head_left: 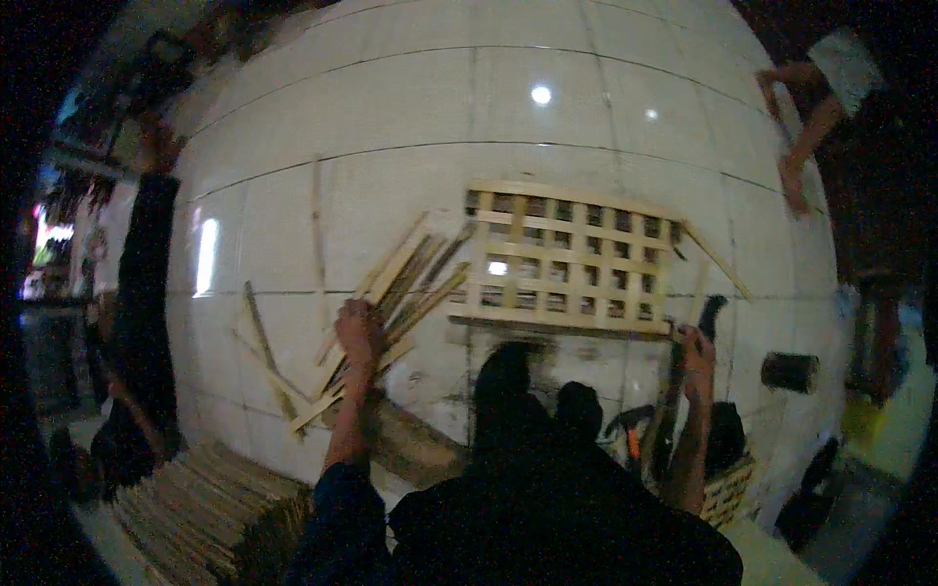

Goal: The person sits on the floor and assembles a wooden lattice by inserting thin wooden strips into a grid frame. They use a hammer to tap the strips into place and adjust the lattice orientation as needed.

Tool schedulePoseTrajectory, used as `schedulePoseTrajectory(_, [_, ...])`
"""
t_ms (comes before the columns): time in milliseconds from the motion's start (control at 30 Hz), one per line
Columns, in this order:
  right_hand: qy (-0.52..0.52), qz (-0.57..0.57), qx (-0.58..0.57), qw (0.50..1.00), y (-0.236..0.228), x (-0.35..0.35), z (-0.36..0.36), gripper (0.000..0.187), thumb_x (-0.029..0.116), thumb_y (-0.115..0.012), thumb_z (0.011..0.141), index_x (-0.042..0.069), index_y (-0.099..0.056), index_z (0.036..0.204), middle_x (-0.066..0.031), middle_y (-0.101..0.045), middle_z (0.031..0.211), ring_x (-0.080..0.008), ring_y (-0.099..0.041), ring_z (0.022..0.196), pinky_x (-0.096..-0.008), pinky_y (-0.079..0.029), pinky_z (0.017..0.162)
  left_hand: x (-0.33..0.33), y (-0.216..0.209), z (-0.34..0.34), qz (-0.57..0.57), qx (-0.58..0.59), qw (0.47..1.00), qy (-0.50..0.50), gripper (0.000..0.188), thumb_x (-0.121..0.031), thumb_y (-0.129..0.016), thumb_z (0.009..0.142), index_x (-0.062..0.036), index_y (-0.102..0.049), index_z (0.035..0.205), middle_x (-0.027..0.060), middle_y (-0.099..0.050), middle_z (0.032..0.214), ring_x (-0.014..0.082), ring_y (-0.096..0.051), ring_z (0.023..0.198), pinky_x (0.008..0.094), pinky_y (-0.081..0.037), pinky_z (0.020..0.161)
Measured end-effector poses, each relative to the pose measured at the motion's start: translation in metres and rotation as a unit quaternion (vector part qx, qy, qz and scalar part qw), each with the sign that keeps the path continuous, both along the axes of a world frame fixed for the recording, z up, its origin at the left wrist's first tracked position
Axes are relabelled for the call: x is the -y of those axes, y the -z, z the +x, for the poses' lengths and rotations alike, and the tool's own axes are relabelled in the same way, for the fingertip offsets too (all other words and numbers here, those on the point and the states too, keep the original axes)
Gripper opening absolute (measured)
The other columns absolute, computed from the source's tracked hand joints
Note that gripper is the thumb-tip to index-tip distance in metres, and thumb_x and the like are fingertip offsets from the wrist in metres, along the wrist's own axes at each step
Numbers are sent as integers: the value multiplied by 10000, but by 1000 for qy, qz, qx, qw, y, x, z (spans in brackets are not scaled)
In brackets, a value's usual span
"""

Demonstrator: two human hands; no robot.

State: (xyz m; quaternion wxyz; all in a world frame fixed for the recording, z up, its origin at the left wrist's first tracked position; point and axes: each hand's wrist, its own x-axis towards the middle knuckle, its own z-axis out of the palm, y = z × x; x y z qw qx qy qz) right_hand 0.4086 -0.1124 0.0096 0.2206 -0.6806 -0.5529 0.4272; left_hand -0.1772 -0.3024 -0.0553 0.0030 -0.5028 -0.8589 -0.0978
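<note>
A lattice of pale, crossed wooden strips (586, 249), shaped like a rectangular grid, lies flat on the tiled floor in front of me. Left of it, a loose bundle of narrow wooden strips (396, 283) fans out at a slant. My left hand (360, 334) is on this bundle, its fingers bent around strips at the near left side. Beside the lattice's near right corner, my right hand (696, 359) has its fingers drawn together. Whatever it grips is too dark and blurred to name. A dark, curved handle-like thing (713, 311) shows just beyond those fingers.
A large stack of strips (210, 513) stands at the lower left. Single strips (318, 234) lie scattered on the floor. A dark cylinder (789, 372) sits at the right, and an orange-marked tool (632, 439) near my right forearm. Other people's arms (816, 137) appear at the far right and left.
</note>
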Motion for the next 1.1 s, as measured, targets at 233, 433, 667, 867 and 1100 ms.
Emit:
schedulePoseTrajectory(233, [79, 4, 6, 997, -27, -2, -4, 340, 317, -513, 981, 30, -659, 1088, -21, -618, 839, -106, -513, 728, -267, -417, 649, -32, -42, 6, 254, 300, 919, -20, 275, -135, -561, 937, -1, -601, 1173, 128, -622, 975, 240, -586, 917, 370, -468, 836])
schedulePoseTrajectory(433, [51, 40, -102, 993, -66, -18, -62, 341, 309, -520, 979, 18, -654, 1094, -59, -666, 875, -137, -589, 778, -290, -472, 693, -101, -108, 97, 80, 264, 928, 250, 403, -52, -668, 837, -45, -602, 1235, 156, -627, 948, 300, -609, 874, 381, -489, 756])
schedulePoseTrajectory(667, [-23, 8, -129, 991, -44, -8, -52, 328, 271, -525, 985, -4, -628, 1131, -49, -647, 922, -110, -588, 813, -268, -496, 732, -143, -93, 208, 24, 196, 877, 439, 412, -107, -654, 828, -164, -611, 1233, 129, -591, 902, 327, -608, 798, 430, -500, 654])
schedulePoseTrajectory(867, [-21, 34, -79, 996, -23, -1, -33, 274, 170, -597, 928, -32, -621, 1111, -49, -645, 873, -114, -582, 749, -267, -494, 706, -140, -38, 248, 105, 356, 841, 394, 430, -78, -687, 795, -137, -620, 1215, 129, -572, 901, 311, -590, 766, 389, -498, 651])
schedulePoseTrajectory(1100, [16, 11, -52, 998, 11, -3, -18, 326, 260, -648, 874, -4, -662, 1065, -142, -679, 1015, -252, -646, 949, -358, -498, 850, -141, -61, 263, 79, 217, 883, 408, 440, -72, -708, 757, -146, -643, 1186, 101, -540, 959, 292, -531, 904, 396, -449, 759])
